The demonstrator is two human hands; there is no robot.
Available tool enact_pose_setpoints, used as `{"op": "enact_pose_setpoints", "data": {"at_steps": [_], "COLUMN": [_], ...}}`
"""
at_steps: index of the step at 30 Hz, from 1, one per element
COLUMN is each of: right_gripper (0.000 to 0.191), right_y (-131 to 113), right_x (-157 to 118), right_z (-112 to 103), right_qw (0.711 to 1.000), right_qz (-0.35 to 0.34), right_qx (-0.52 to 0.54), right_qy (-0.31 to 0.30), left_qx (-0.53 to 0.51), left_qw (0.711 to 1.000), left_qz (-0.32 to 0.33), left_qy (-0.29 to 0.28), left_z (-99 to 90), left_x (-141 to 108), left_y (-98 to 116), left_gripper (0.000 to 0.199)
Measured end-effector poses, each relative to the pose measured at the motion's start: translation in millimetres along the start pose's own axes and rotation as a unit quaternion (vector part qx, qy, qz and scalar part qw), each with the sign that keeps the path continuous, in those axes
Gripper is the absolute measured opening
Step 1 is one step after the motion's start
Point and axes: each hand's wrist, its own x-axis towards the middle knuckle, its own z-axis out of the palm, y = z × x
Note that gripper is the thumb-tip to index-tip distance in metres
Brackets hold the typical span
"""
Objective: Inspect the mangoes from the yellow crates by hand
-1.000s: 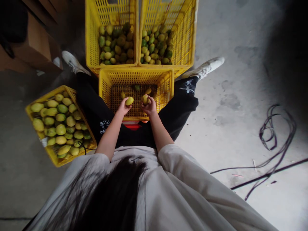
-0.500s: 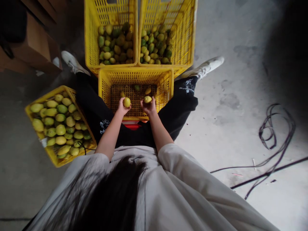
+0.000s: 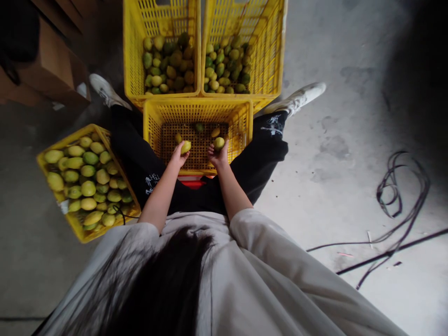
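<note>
My left hand (image 3: 179, 155) is closed around a yellow lemon (image 3: 185, 147), its pointed end turned to the right. A greener lemon (image 3: 219, 143) rests in the curled fingers of my right hand (image 3: 219, 156). Both hands hover over the near part of a yellow plastic crate (image 3: 198, 103) between my legs. On its dark slotted bottom lie a green lemon (image 3: 199, 127) and two yellowish ones, one of them partly behind my left hand.
Two taller yellow crates (image 3: 202, 56) with green and yellow lemons stand beyond. At left, a tilted yellow crate (image 3: 79, 232) is full of lemons. Cardboard boxes (image 3: 52, 60) are at upper left. Black cables (image 3: 395, 186) lie on the floor at right.
Both lemons have turned within my fingers. The left one now shows its tip to the right; the right one shows a rounder, greener side. My hands have barely shifted.
</note>
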Motion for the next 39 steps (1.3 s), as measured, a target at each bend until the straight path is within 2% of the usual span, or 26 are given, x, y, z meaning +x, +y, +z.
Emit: {"op": "enact_pose_setpoints", "data": {"at_steps": [2, 5, 10, 14, 21, 27, 32, 37, 39], "right_gripper": [0.057, 0.045, 0.004, 0.004, 0.005, 0.017, 0.024, 0.013, 0.012], "right_y": [-0.2, 0.2, 1.9, 4.1, 5.5, 5.2, 2.4, 1.4, 2.4], "right_x": [3.3, 8.6, 14.2, 15.4, 14.9, 12.2, 7.4, 12.4, 15.5], "right_z": [-2.0, -4.4, -8.4, -5.8, -6.1, -6.7, -4.4, -5.5, -5.6], "right_qw": [1.000, 0.997, 0.992, 0.993, 0.998, 0.996, 0.996, 0.996, 0.997], "right_qz": [0.006, -0.015, -0.091, -0.074, -0.022, 0.004, 0.019, 0.024, 0.019], "right_qx": [0.026, 0.067, 0.081, 0.078, 0.049, 0.054, 0.069, 0.056, 0.032], "right_qy": [0.016, 0.037, 0.035, 0.057, 0.030, 0.070, 0.053, 0.059, 0.072], "left_qx": [0.010, 0.009, -0.024, -0.047, -0.021, 0.022, 0.036, 0.014, -0.002], "left_qw": [0.999, 0.998, 0.995, 0.996, 0.996, 0.996, 0.997, 0.999, 0.999], "left_qz": [0.014, 0.007, -0.028, 0.003, -0.035, -0.027, -0.018, -0.029, -0.037], "left_qy": [0.035, 0.055, 0.090, 0.070, 0.085, 0.086, 0.071, 0.038, 0.031], "left_z": [1.7, 3.1, 2.7, 5.5, 3.1, 4.6, 4.8, 1.9, 0.4], "left_x": [-2.7, -7.3, -10.3, -8.9, -10.7, -10.4, -10.1, -7.1, -4.9], "left_y": [0.5, 2.2, 4.1, 1.9, 2.6, 5.3, 4.1, 3.6, 3.5], "left_gripper": [0.020, 0.024, 0.027, 0.005, 0.004, 0.015, 0.009, 0.026, 0.027]}}
